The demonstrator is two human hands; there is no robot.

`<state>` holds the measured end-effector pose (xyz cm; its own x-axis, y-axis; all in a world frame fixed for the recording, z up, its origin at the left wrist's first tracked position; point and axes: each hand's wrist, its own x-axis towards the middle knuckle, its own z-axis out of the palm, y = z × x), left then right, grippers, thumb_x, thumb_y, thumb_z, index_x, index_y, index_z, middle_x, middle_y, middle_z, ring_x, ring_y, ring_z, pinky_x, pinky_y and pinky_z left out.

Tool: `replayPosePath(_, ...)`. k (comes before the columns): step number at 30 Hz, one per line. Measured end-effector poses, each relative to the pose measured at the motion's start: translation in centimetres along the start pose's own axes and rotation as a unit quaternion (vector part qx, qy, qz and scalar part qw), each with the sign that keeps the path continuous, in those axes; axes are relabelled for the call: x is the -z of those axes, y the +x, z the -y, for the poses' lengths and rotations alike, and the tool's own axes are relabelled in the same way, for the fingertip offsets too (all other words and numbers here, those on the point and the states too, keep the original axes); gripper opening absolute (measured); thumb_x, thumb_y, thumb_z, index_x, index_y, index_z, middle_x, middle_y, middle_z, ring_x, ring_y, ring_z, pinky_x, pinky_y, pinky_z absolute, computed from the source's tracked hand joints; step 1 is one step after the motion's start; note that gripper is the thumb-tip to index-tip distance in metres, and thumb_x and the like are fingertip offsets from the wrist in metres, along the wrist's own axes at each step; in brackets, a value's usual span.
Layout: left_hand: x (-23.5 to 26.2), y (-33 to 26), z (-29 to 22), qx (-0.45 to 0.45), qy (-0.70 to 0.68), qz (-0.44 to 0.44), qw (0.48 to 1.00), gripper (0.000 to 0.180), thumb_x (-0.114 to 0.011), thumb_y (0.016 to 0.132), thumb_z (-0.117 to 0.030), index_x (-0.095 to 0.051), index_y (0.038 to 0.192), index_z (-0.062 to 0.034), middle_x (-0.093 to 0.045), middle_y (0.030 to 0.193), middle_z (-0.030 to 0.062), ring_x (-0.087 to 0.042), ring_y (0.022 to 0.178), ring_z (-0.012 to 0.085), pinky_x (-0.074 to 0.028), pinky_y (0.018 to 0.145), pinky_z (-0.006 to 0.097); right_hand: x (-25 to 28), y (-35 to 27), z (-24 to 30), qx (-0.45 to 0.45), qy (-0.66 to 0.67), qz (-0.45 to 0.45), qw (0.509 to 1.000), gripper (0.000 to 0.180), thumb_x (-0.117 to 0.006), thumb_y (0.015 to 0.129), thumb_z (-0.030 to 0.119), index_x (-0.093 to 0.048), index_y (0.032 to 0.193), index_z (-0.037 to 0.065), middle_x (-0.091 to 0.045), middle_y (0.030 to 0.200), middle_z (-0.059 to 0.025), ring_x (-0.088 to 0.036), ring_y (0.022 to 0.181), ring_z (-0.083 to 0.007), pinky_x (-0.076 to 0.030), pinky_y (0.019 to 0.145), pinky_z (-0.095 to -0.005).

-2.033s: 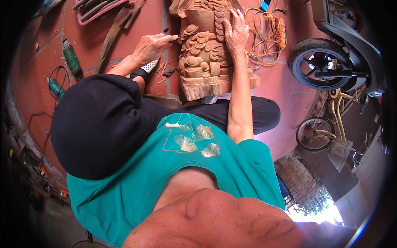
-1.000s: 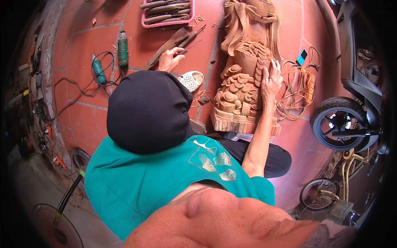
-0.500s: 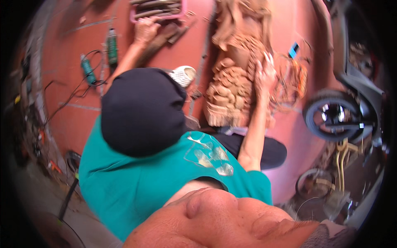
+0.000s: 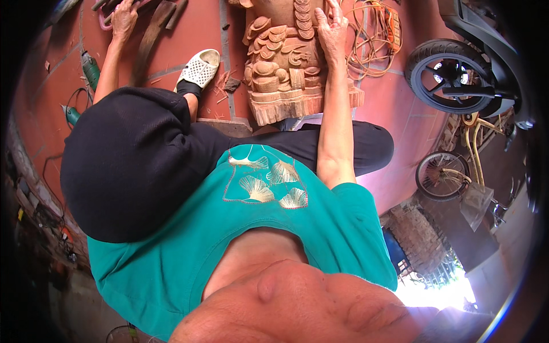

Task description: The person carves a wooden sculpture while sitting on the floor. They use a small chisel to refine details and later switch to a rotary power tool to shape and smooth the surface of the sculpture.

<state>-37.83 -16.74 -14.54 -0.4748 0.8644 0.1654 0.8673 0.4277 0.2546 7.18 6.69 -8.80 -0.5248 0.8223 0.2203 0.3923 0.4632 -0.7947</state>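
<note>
A carved wooden sculpture lies on the red tiled floor ahead of me, its rough flat base nearest my legs and its far end cut off by the frame. My right hand rests along the sculpture's right edge, fingers stretched and thumb apart. Far to the left, my left hand is at the rim of a pink basket. Its fingertips run to the upper edge of the picture, so what they grip, if anything, is hidden. Beside that hand lies a long dark piece of wood.
Two green corded power tools lie left of my raised knee. My foot wears a white clog, with wood chips beside it. Right of the sculpture are a tangled orange cord, a motorbike wheel and a bicycle wheel.
The view has shifted, so the sculpture, basket and tools appear higher and further left. My left hand remains at the basket and my right hand at the sculpture's right edge.
</note>
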Motion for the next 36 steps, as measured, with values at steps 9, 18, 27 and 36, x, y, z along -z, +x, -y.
replayPosePath(9, 0.5, -0.9, -1.4, -0.003, -0.063, 0.005, 0.998, 0.027, -0.061, 0.091, -0.01, -0.068, 0.117, -0.0069, -0.072, 0.108, 0.0082, -0.066, 0.099, 0.0188, -0.051, 0.089, 0.031, 0.5, 0.1, 2.2, -0.001, -0.072, 0.035, 0.997, 0.045, -0.061, 0.091, 0.006, -0.054, 0.135, -0.001, -0.059, 0.132, -0.0219, -0.053, 0.126, -0.0336, -0.039, 0.108, -0.039)
replayPosePath(18, -0.8, -5.4, -6.7, -0.034, -0.304, 0.032, 0.952, 0.028, -0.059, 0.091, -0.007, -0.068, 0.117, -0.0053, -0.073, 0.107, 0.0072, -0.066, 0.098, 0.0155, -0.051, 0.088, 0.028, -0.6, -0.6, 2.3, 0.083, -0.209, 0.023, 0.974, 0.044, -0.062, 0.096, 0.028, -0.054, 0.135, 0.011, -0.051, 0.142, -0.0163, -0.046, 0.133, -0.0338, -0.034, 0.109, -0.0446)
replayPosePath(27, -3.6, -16.3, -14.9, -0.003, -0.489, 0.331, 0.807, 0.026, -0.062, 0.094, -0.019, -0.065, 0.116, -0.0063, -0.07, 0.095, 0.008, -0.064, 0.087, 0.0158, -0.05, 0.078, 0.031, 0.1, 0.1, -0.7, 0.096, -0.179, 0.059, 0.977, 0.039, -0.056, 0.1, 0.038, -0.056, 0.13, 0.013, -0.049, 0.14, -0.0153, -0.044, 0.133, -0.0333, -0.031, 0.109, -0.048)
replayPosePath(36, -4.1, -16.6, -16.5, -0.035, -0.499, 0.284, 0.818, 0.027, -0.06, 0.096, -0.02, -0.065, 0.118, -0.0042, -0.071, 0.098, 0.0135, -0.068, 0.09, 0.0245, -0.052, 0.082, 0.036, 0.1, 0.0, -0.5, 0.104, -0.189, 0.056, 0.975, 0.04, -0.055, 0.101, 0.038, -0.055, 0.131, 0.013, -0.048, 0.141, -0.0161, -0.043, 0.134, -0.033, -0.03, 0.109, -0.048)
